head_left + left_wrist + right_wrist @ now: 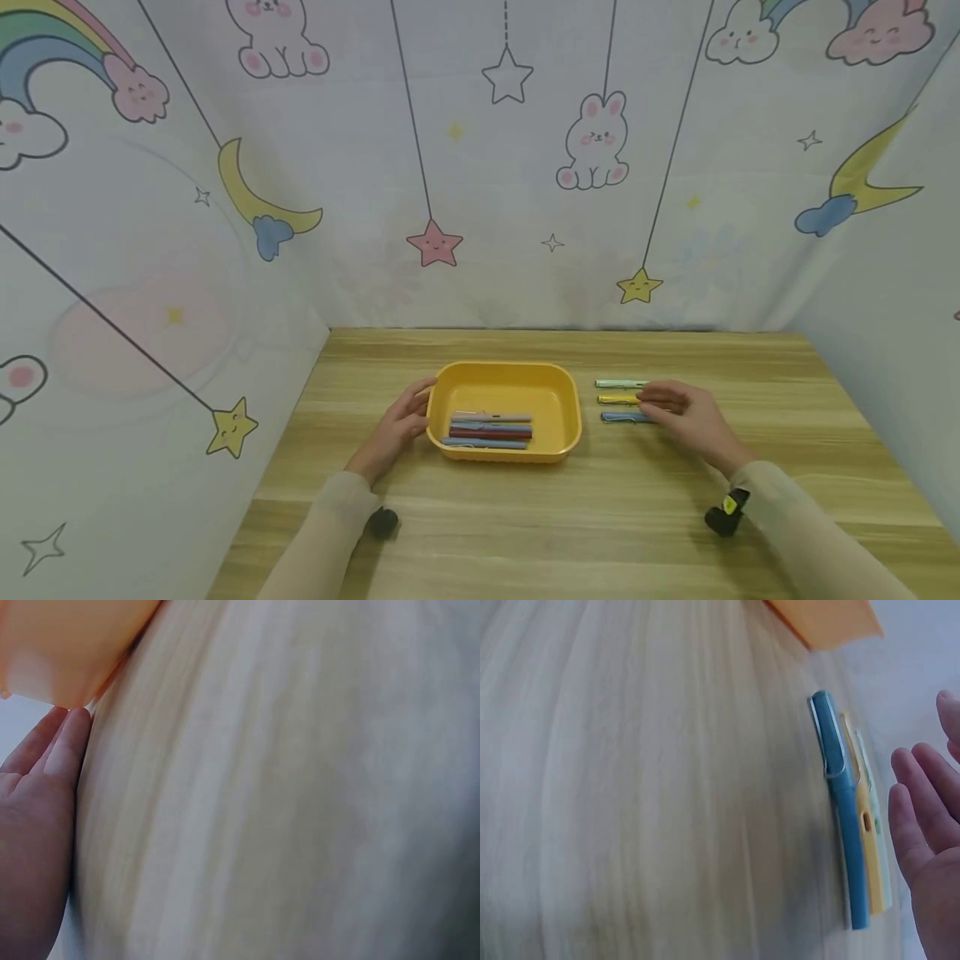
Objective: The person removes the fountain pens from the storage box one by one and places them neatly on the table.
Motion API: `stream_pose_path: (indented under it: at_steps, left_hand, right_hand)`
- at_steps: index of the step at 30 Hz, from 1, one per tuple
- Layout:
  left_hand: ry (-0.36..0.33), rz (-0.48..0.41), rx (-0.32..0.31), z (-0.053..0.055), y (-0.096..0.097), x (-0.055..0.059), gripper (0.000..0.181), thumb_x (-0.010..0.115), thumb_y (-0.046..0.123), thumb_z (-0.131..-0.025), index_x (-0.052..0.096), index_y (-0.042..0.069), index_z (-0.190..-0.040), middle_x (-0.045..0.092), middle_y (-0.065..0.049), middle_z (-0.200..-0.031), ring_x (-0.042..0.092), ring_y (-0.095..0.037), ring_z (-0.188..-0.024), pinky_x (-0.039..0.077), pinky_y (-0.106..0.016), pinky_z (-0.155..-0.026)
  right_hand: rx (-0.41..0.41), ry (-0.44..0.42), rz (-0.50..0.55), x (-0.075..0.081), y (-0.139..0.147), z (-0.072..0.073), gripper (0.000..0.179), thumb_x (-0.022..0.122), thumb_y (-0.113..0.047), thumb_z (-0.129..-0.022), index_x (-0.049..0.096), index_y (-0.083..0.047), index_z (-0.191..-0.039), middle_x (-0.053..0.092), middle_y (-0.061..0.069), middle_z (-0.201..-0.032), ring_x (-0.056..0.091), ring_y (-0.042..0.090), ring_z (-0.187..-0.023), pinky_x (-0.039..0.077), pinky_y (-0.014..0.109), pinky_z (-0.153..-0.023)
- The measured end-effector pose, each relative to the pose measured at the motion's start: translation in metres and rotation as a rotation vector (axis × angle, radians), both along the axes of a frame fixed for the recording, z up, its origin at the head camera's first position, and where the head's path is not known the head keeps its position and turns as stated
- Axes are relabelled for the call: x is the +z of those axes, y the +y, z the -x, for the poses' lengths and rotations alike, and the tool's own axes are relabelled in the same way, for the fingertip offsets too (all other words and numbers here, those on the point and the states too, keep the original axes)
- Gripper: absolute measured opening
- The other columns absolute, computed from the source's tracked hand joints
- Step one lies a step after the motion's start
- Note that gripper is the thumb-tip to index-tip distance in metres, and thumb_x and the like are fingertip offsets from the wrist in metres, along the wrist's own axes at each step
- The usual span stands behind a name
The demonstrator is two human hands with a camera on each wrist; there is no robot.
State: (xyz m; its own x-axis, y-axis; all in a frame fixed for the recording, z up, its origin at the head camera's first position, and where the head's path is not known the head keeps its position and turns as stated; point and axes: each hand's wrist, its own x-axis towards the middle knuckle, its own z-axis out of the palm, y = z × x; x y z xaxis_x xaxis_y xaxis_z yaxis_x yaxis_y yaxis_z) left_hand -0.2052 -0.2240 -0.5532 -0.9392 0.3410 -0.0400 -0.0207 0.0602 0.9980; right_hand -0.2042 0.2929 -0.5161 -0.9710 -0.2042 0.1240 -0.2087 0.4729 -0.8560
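A yellow tray holds several pens, among them a dark red one and blue-grey ones. My left hand rests its straight fingertips against the tray's left side; the left wrist view shows these fingers under the tray wall. To the right of the tray lie a light green pen, a yellow pen and a blue pen, side by side. Over their right ends hovers my right hand, fingers extended and apart from the blue pen in the right wrist view.
Everything stands on a wood-grain table. White cloth printed with stars, moons and bunnies hangs behind the table and along both sides. A black wrist camera sits at the left sleeve, another camera at the right one.
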Motion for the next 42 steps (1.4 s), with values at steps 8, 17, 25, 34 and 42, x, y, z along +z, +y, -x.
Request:
stream_pose_path:
  at_steps: [8,17,25,34,42]
  left_hand:
    - [-0.006,-0.007,0.004,0.000,0.000,0.000,0.064,0.052,0.007,-0.102,0.037,0.026,-0.162,0.038,-0.015,-0.167,0.046,-0.036,-0.147,0.042,-0.047,-0.116]
    - [-0.010,-0.009,0.002,0.001,0.000,0.000,0.064,0.053,0.007,-0.102,0.037,0.027,-0.161,0.038,-0.015,-0.167,0.045,-0.035,-0.148,0.041,-0.047,-0.116]
    - [-0.016,0.003,0.014,0.003,0.001,-0.002,0.063,0.053,0.009,-0.102,0.038,0.029,-0.161,0.037,-0.014,-0.167,0.045,-0.036,-0.148,0.037,-0.056,-0.119]
    - [-0.015,0.000,0.016,0.003,0.001,-0.003,0.063,0.054,0.008,-0.102,0.039,0.029,-0.160,0.038,-0.014,-0.167,0.047,-0.036,-0.146,0.038,-0.055,-0.119]
    - [-0.003,-0.003,0.011,0.003,0.000,-0.003,0.064,0.053,0.008,-0.102,0.038,0.025,-0.162,0.036,-0.015,-0.168,0.042,-0.036,-0.150,0.038,-0.054,-0.119]
  right_hand:
    - [0.083,-0.051,0.014,0.013,-0.020,0.009,0.049,0.073,-0.028,-0.100,0.062,0.000,-0.139,0.070,0.019,-0.132,0.071,0.012,-0.113,0.056,0.021,-0.091]
    - [0.157,-0.079,0.023,0.029,-0.045,0.018,0.050,0.072,-0.027,-0.101,0.058,-0.005,-0.144,0.068,0.015,-0.138,0.067,0.032,-0.125,0.057,0.026,-0.096]
    - [0.217,-0.109,0.082,0.043,-0.074,0.028,0.058,0.072,-0.029,-0.101,0.053,-0.007,-0.151,0.065,0.016,-0.143,0.064,0.035,-0.129,0.060,0.039,-0.095]
    - [0.279,-0.113,0.097,0.048,-0.113,0.037,0.055,0.073,-0.025,-0.100,0.055,-0.010,-0.149,0.066,0.011,-0.141,0.065,0.031,-0.128,0.057,0.039,-0.100]
    - [0.319,-0.112,0.086,0.045,-0.135,0.045,0.053,0.072,-0.020,-0.100,0.055,-0.006,-0.148,0.065,0.016,-0.142,0.065,0.033,-0.127,0.057,0.041,-0.100]
